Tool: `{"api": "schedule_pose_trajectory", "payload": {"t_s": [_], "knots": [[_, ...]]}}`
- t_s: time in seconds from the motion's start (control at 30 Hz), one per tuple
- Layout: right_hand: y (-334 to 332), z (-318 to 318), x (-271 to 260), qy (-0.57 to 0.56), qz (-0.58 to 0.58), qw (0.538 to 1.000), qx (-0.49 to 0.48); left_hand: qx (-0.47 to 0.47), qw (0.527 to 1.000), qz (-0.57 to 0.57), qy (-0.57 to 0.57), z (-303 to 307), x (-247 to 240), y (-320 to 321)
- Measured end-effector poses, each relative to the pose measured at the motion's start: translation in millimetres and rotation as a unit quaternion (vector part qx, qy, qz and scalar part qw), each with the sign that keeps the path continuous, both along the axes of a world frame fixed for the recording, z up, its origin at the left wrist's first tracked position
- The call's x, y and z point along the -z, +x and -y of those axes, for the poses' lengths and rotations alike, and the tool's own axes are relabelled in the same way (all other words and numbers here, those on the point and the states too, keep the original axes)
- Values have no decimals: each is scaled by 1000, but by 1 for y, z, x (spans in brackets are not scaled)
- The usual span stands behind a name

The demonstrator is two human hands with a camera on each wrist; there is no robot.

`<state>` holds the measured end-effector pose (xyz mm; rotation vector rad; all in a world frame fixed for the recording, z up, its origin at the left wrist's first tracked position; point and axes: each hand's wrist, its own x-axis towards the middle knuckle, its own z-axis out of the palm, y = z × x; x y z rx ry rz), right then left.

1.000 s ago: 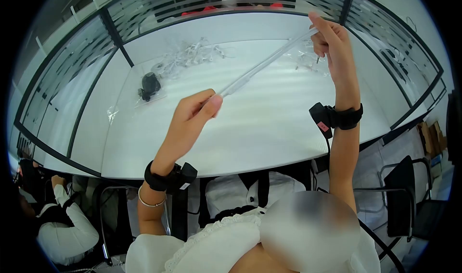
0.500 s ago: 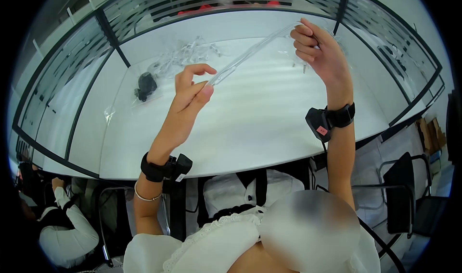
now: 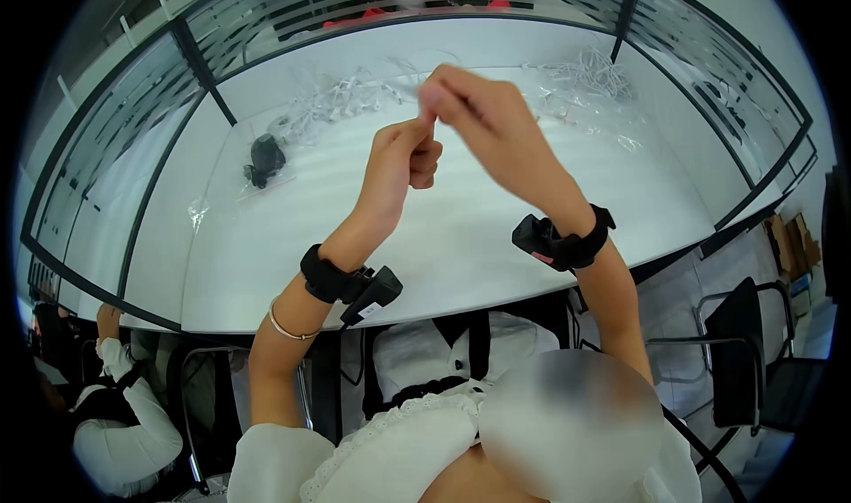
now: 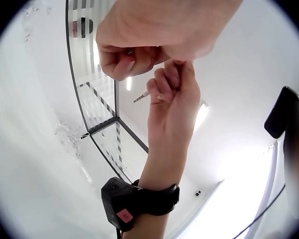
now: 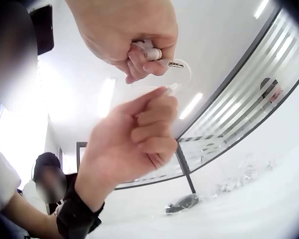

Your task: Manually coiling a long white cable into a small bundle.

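Note:
In the head view my left hand (image 3: 394, 175) and right hand (image 3: 496, 131) meet fingertip to fingertip above the table. White earphones (image 5: 152, 54) are bunched inside my right hand's curled fingers, and their metal-tipped jack plug (image 5: 176, 64) pokes out past the fingers. The plug (image 4: 141, 97) also shows in the left wrist view. A thin white cable (image 5: 190, 73) loops from the right hand towards the left. My left hand (image 5: 134, 139) pinches the cable between thumb and forefinger, its other fingers curled in. Most of the earphones stay hidden by the right hand.
A tangled heap of white cables (image 3: 332, 113) lies at the table's back left, and another cable pile (image 3: 598, 77) at the back right among clear plastic. A dark object in a clear bag (image 3: 266, 159) is at the left. Framed glass partitions (image 3: 115, 166) surround the table.
Earlier the folded cable was stretched between both hands, set wide apart. The right hand has since swung left and down, and the left hand has shifted slightly right, so they now meet.

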<state>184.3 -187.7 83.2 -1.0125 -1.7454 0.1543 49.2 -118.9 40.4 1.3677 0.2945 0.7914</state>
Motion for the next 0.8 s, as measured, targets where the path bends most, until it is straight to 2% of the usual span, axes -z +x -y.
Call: {"api": "schedule_pose_trajectory", "payload": {"t_s": [0.1, 0.17, 0.23, 0.3, 0.33, 0.47, 0.5, 0.57, 0.67, 0.77, 0.8], "knots": [[0, -2, 7, -21, 36, 999, 31, -36, 999, -11, 23, 8, 1, 3], [10, -3, 6, -30, 9, 999, 33, -47, 995, -66, 56, 9, 2, 2], [24, -7, 4, -51, -153, 986, -36, -11, 990, -125, 70, 0, 10, -2], [41, -3, -8, -65, -271, 958, -67, 14, 982, -170, 83, -7, 14, -11], [48, -2, -15, -62, -291, 953, -57, 24, 976, -196, 96, -11, 16, -17], [68, 9, -23, -126, -195, 972, -28, 30, 954, -243, 173, -17, 11, -35], [67, 13, -25, -179, -146, 972, -37, 98, 957, -240, 128, -24, 9, -40], [62, 17, -29, -205, -106, 972, -44, 109, 954, -242, 143, -16, 6, -36], [43, 27, -37, -161, -9, 987, -7, 16, 937, -259, 232, -18, 12, -33], [38, 32, -40, -145, 77, 986, 37, -45, 943, -236, 230, -7, -11, -43], [38, 31, -39, -144, 91, 984, 47, -60, 939, -209, 266, -4, -12, -49]]}}
